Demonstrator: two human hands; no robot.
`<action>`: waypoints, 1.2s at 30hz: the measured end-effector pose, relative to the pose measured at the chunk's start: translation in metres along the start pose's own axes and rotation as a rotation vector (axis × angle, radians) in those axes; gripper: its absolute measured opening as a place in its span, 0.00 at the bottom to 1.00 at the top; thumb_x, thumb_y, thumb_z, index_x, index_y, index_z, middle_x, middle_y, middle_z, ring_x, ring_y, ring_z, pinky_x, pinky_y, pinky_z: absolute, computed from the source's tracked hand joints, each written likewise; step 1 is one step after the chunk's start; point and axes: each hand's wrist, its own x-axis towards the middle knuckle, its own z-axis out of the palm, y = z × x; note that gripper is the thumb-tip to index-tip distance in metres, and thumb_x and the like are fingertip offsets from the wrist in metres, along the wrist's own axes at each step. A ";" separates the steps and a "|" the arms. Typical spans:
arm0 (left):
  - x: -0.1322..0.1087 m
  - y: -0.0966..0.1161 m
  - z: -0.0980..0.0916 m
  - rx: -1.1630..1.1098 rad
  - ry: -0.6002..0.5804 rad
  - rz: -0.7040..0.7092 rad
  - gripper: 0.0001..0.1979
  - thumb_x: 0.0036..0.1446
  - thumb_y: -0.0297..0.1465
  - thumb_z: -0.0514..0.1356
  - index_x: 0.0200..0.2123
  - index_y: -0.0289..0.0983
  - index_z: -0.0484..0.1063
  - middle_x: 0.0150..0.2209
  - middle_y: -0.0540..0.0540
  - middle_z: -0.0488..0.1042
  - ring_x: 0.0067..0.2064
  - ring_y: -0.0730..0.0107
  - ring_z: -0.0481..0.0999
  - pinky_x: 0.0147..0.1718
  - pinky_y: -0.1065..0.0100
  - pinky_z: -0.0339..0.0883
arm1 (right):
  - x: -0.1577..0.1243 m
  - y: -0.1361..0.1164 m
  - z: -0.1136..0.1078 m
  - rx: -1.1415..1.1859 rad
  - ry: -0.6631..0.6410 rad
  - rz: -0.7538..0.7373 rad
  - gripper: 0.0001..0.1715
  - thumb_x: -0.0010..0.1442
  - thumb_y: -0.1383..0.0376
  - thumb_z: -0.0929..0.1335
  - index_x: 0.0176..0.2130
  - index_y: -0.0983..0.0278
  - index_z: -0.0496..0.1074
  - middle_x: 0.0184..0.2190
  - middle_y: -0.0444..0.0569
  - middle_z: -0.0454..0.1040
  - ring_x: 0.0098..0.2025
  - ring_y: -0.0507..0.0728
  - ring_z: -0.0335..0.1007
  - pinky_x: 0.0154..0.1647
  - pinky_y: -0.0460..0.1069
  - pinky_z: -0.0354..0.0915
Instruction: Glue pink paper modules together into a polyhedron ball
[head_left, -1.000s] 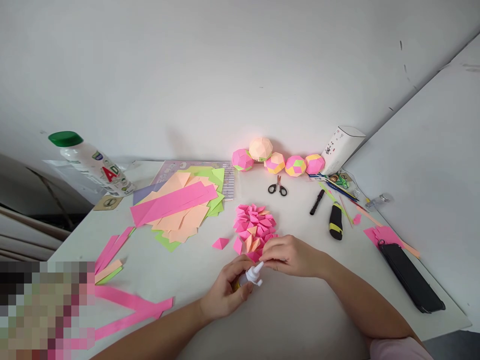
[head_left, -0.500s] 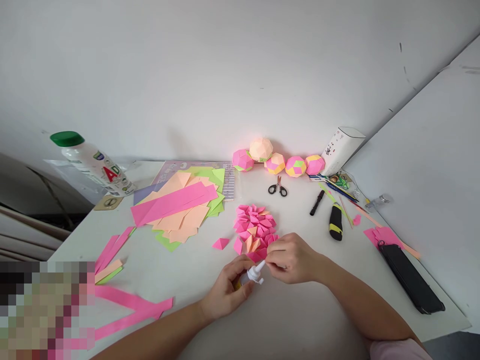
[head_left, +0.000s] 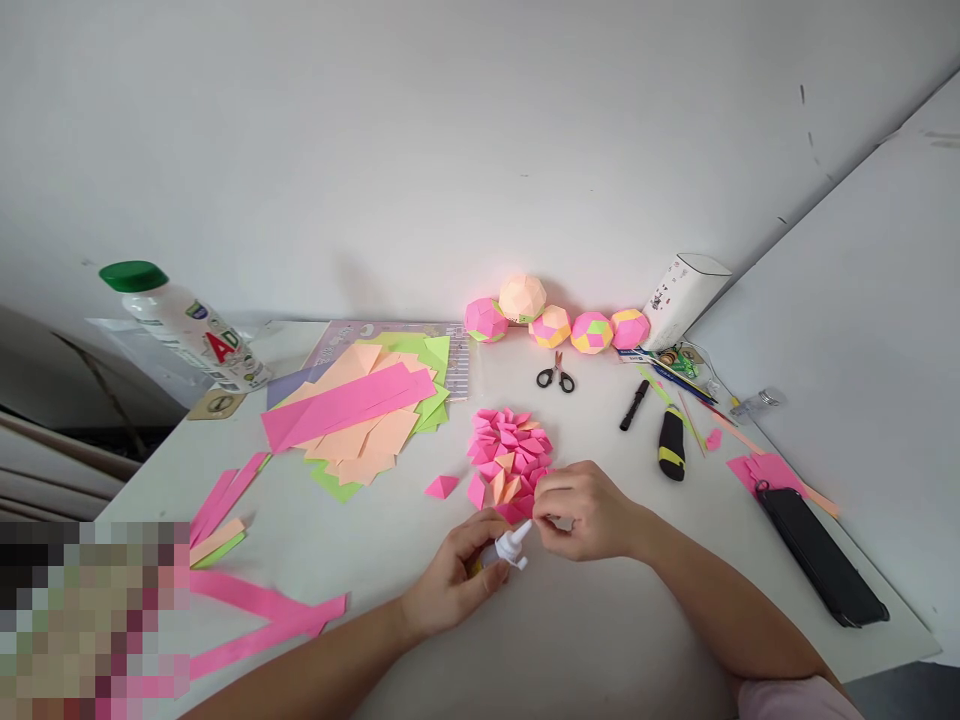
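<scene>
My left hand (head_left: 461,570) is wrapped round a small glue bottle (head_left: 510,546) with a white nozzle that points up and to the right. Close to the nozzle tip, my right hand (head_left: 581,512) has its thumb and fingers pinched together; whatever is between them is too small or hidden to make out. Just beyond both hands lies a pile of folded paper pieces (head_left: 510,445), mostly pink with a few peach ones. A single folded pink piece (head_left: 442,487) rests apart, left of the pile.
Paper sheets (head_left: 360,410) are stacked at left, with pink strips (head_left: 255,640) nearer. Paper balls (head_left: 523,300) line the wall behind small scissors (head_left: 556,375). At right lie a black pen (head_left: 634,405), a utility knife (head_left: 672,443) and a black case (head_left: 821,555). A white bottle (head_left: 191,330) stands far left.
My right hand has shifted very slightly up and away from the nozzle tip, its fingers still pinched. The left hand and the glue bottle have hardly moved.
</scene>
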 end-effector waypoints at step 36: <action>0.000 0.001 -0.001 -0.015 0.038 -0.048 0.13 0.55 0.40 0.58 0.35 0.35 0.71 0.32 0.47 0.62 0.30 0.72 0.62 0.24 0.72 0.60 | -0.007 0.006 -0.002 -0.103 -0.087 -0.112 0.13 0.62 0.72 0.61 0.32 0.63 0.73 0.26 0.46 0.75 0.26 0.51 0.67 0.26 0.46 0.60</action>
